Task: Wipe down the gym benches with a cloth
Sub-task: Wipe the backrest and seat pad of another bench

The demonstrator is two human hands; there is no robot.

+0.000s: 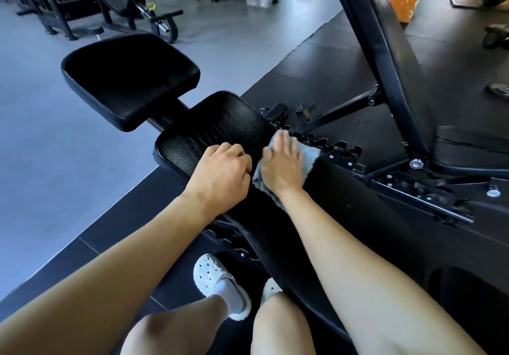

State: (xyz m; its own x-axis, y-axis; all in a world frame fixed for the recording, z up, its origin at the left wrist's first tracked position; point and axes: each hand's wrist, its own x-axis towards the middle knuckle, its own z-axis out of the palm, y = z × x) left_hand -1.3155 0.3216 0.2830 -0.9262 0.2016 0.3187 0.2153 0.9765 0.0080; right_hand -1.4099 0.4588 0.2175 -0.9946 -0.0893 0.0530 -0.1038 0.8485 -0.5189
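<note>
Knees [165, 330] are being kept below the hands. The cloth [311, 156] is being pressed onto the bench pad [220, 123] under the flat right hand [281, 164]; alongside, the fisted, empty left hand [223, 170] is being braced, likely for support.

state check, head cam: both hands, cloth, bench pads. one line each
cracked pad: lying low, surface cracked and worn
left hand: fingers curled, rests on the cracked pad, nothing visible in it
right hand: fingers straight, presses the cloth flat
cloth: spread under the right hand at the pad's edge
neighbouring backrest: raised to a steep incline
</note>
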